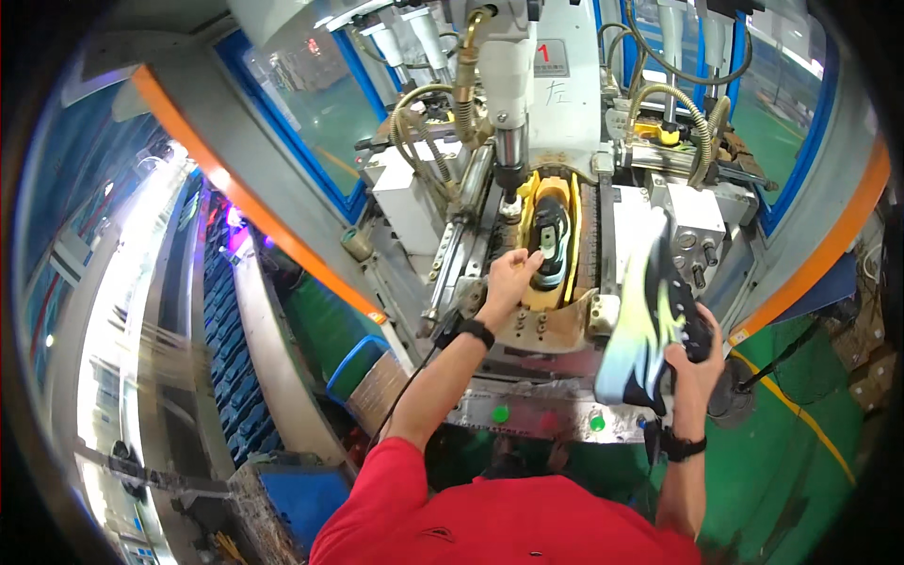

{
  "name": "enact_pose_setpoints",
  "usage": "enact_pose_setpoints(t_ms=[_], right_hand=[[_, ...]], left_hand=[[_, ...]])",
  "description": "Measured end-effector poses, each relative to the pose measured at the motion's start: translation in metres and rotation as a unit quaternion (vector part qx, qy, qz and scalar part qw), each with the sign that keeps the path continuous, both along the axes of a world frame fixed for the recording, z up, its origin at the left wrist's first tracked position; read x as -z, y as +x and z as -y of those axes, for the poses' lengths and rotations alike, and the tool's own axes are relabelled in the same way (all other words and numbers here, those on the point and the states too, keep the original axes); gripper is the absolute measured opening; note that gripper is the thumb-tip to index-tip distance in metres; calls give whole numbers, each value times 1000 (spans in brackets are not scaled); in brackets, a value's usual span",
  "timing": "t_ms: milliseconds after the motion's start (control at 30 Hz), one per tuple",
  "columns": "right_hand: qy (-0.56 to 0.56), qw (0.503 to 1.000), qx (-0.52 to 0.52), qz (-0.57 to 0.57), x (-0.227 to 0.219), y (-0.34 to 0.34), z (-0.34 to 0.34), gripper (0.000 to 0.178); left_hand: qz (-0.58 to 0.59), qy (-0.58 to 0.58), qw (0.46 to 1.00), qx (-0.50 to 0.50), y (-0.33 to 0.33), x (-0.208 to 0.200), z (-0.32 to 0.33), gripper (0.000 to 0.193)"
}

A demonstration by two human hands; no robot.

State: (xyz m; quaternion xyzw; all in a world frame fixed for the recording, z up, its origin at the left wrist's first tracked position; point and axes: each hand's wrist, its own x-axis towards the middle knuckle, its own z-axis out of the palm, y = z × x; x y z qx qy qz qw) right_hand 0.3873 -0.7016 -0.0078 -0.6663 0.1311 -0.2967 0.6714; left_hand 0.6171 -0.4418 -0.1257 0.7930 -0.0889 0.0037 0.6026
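A black sneaker (550, 231) with pale, light-coloured parts lies in a yellow-lined cradle (528, 209) of a press machine. My left hand (509, 281) is at the near left side of this sneaker, its fingers curled and its thumb at the shoe's edge. What the fingertips grip is partly hidden. To the right, my right hand (696, 368) is closed around a second sneaker (650, 315), held up tilted in front of the machine. That one has a black upper and a thick sole fading from yellow-green to pale blue. A black band circles each of my wrists.
A metal cylinder (510, 155) hangs above the cradle's left side. Hoses and white blocks (410, 202) flank it. A front panel (551, 412) carries green and red buttons. Orange-edged guards (254, 212) stand on both sides. A conveyor (259, 348) runs at the left.
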Motion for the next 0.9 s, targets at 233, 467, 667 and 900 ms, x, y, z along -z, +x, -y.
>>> enact_pose_setpoints(t_ms=[233, 467, 667, 900], right_hand=[[-72, 978, 184, -64, 8, -13, 52, 60], [-240, 953, 171, -70, -8, 77, 89, 57], [-383, 898, 18, -217, -50, 249, 53, 54], [-453, 811, -81, -361, 37, 374, -76, 51]], left_hand=[[2, 232, 966, -116, 79, 28, 91, 50], [-131, -240, 955, -119, 91, 51, 35, 14], [-329, -430, 836, -86, -31, -24, -35, 25], [-270, -337, 891, -141, -161, -88, -149, 42]])
